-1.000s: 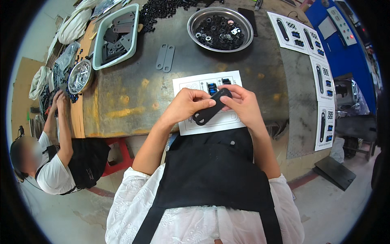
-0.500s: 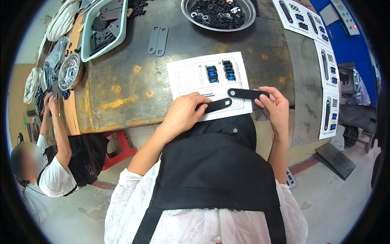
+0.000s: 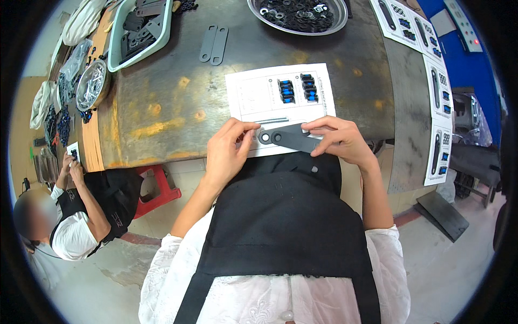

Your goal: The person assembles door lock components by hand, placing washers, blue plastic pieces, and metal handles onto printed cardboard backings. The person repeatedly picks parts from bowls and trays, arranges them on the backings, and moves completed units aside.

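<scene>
A worker's right hand (image 3: 349, 141) grasps 2 overlapping plates (image 3: 295, 141), dark and flat, pinching their right end between thumb and fingers above the worktop's (image 3: 178, 108) near edge. The left hand (image 3: 225, 147) is bent at the plates' left end, thumb and index fingertip close together; whether it grips anything cannot be told. At that left end, 2 round holes sit side by side, 1 of them pale.

Beneath the hands, a white sheet (image 3: 248, 81) printed with blue-and-black parts lies at the near edge. The worker wears a black apron (image 3: 283, 227) over white sleeves.

Beyond the sheet, toward the far edge, 2 gray bars (image 3: 206, 44) lie side by side, holes at their ends. A metal basin (image 3: 339, 24) of mostly black rings stands to their right, while a pale tub (image 3: 114, 51) of dark parts occupies the far left corner. A metal bowl (image 3: 102, 94) of shiny pieces sits by the left edge.

More sheets (image 3: 431, 178) line the right edge. Past the left edge, beside a red stool (image 3: 162, 189), a co-worker (image 3: 75, 237) grips a small white card (image 3: 73, 148) in both hands.
</scene>
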### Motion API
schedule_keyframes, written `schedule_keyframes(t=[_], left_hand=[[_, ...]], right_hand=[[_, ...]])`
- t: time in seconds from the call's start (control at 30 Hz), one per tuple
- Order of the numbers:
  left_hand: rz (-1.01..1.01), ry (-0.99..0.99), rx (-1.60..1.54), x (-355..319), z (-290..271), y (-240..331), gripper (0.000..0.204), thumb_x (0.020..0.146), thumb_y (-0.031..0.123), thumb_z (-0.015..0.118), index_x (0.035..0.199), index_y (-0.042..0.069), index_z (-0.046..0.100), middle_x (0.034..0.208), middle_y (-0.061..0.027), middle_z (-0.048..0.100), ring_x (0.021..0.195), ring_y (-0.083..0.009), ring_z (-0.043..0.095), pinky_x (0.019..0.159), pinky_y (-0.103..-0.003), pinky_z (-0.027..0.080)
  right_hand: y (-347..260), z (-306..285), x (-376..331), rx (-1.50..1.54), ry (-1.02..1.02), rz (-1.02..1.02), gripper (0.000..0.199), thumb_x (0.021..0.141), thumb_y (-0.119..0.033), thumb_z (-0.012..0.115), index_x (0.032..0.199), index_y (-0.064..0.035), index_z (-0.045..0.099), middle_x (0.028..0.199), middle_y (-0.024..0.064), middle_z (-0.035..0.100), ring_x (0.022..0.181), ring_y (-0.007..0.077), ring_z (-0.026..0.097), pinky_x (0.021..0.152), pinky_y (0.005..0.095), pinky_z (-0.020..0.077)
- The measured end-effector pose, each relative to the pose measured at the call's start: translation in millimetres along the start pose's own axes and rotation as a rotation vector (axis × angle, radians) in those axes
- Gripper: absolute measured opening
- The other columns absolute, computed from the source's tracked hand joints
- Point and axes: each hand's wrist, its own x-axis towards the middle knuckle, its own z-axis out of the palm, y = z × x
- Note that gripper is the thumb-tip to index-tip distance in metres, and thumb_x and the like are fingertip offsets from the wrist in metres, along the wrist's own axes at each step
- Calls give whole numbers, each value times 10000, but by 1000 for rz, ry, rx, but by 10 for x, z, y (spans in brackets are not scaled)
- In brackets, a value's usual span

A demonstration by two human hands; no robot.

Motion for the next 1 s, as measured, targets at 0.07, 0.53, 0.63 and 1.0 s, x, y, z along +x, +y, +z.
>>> schedule_keyframes(t=[0.07, 0.53, 0.63, 1.0], left_hand=[[19, -17, 28, -20, -25, 0, 118, 912, 88, 700, 1018, 98, 751, 899, -59, 651, 731, -211, 644, 669, -322, 527], [443, 32, 417, -64, 121, -105, 174, 822, 206, 807, 935, 126, 703, 903, -8, 575, 824, -204, 555, 716, -344, 436], [465, 34, 430, -16, 111, -91, 169, 830, 207, 803, 941, 124, 707, 904, -8, 578, 828, -200, 556, 714, -342, 435], [462, 136, 409, -32, 182, -145, 193, 760, 187, 852, 891, 138, 720, 839, -5, 586, 772, -212, 583, 655, -351, 457]], right_hand=[[27, -85, 14, -118, -16, 29, 214, 721, 102, 724, 814, -76, 796, 1238, 89, 712, 1141, 244, 679, 931, 342, 577], [-13, 283, 75, -757, 156, -22, 429, 757, -165, 826, 1167, -141, 702, 1090, 38, 673, 1032, 249, 624, 899, 385, 492], [-16, 257, 118, -726, 176, -18, 414, 751, -167, 830, 1137, -125, 687, 1069, 40, 679, 1016, 252, 631, 882, 381, 495], [36, 257, 117, -596, 182, 53, 370, 753, -132, 844, 1068, -91, 654, 1038, 46, 692, 985, 266, 642, 853, 381, 498]])
